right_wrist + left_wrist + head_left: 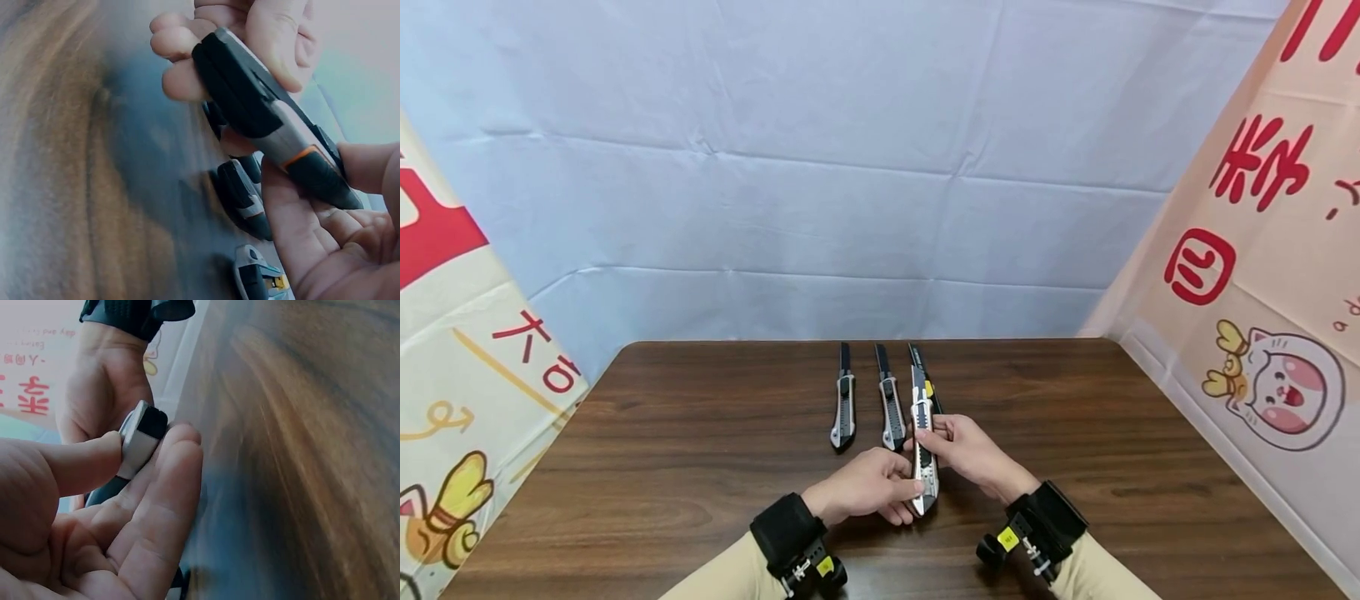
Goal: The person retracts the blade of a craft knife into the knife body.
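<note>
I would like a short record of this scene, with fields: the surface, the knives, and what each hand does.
surface: dark wooden table
held knife: silver and black utility knife, lifted over the table, held by both hands
left hand: grips the near end of the held knife
right hand: grips the middle of the held knife
lying knives: left knife and middle knife, side by side; a third knife partly hidden behind the held one
backdrop: pale blue cloth

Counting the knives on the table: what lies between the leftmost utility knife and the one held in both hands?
One more utility knife lies on the wooden table, between the leftmost knife and the held knife. The head view shows it.
</note>
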A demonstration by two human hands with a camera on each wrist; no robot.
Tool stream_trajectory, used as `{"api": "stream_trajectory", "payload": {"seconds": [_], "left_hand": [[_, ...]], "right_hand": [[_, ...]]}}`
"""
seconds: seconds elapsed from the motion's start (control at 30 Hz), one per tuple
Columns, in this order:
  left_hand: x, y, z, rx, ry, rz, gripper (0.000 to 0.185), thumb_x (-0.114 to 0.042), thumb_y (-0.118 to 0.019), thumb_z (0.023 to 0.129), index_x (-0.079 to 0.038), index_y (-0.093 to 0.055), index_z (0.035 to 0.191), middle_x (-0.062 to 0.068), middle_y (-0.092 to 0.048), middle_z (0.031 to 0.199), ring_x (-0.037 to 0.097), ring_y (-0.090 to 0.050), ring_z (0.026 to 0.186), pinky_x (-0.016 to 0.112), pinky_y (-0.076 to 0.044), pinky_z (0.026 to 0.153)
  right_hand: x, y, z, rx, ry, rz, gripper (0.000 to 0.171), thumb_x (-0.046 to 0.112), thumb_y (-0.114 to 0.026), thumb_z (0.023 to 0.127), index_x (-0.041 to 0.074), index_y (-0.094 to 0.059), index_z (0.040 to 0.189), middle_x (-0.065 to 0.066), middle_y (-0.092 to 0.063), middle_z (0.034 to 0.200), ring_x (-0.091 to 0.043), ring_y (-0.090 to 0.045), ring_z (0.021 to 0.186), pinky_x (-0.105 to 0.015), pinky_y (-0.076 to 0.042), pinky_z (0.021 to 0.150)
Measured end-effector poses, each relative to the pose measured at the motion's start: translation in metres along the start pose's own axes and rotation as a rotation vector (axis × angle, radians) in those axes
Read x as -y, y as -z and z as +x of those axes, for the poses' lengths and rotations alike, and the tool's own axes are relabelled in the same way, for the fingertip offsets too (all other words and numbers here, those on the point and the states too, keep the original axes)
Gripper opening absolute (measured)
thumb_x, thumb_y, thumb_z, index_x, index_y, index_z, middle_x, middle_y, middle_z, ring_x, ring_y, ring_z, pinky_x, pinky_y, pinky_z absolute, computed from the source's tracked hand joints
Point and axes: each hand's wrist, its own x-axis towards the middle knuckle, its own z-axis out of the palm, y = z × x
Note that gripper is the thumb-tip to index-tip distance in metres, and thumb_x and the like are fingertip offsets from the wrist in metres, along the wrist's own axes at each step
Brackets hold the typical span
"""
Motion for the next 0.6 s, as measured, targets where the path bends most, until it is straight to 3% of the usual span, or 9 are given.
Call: {"api": "stream_trajectory", "payload": {"seconds": [0.13, 0.33, 0.6], "left_hand": [[0.0010, 0.0007, 0.0010, -0.006, 0.000, 0.023, 0.018, -0.011, -0.061, 0.096, 0.005, -0.068, 0.090, 0.023, -0.072, 0.078, 0.012, -0.066, 0.060, 0.029, -0.061, 0.061], [0.0039, -0.0005, 0.0021, -0.042, -0.036, 0.026, 0.017, -0.010, -0.062, 0.095, 0.005, -0.069, 0.095, 0.025, -0.072, 0.081, 0.019, -0.070, 0.067, 0.030, -0.062, 0.064], [0.0073, -0.0055, 0.0019, -0.060, -0.033, 0.037, 0.016, -0.011, -0.064, 0.094, 0.004, -0.069, 0.091, 0.023, -0.072, 0.078, 0.024, -0.070, 0.066, 0.031, -0.062, 0.062]], "right_hand": [[-0.0019, -0.0006, -0.0003, -0.016, -0.001, 0.007, 0.042, 0.024, -0.051, 0.103, -0.013, -0.054, 0.123, -0.024, -0.068, 0.114, -0.014, -0.068, 0.096, -0.030, -0.059, 0.081], [-0.0017, -0.0030, -0.0033, -0.013, 0.004, -0.001, 0.050, 0.034, -0.049, 0.103, -0.013, -0.057, 0.118, -0.017, -0.071, 0.098, -0.012, -0.070, 0.081, -0.033, -0.061, 0.075], [-0.0029, -0.0035, -0.0074, 0.024, -0.003, -0.019, 0.047, 0.031, -0.047, 0.104, -0.014, -0.057, 0.115, -0.015, -0.072, 0.094, -0.013, -0.070, 0.079, -0.031, -0.061, 0.073]]}}
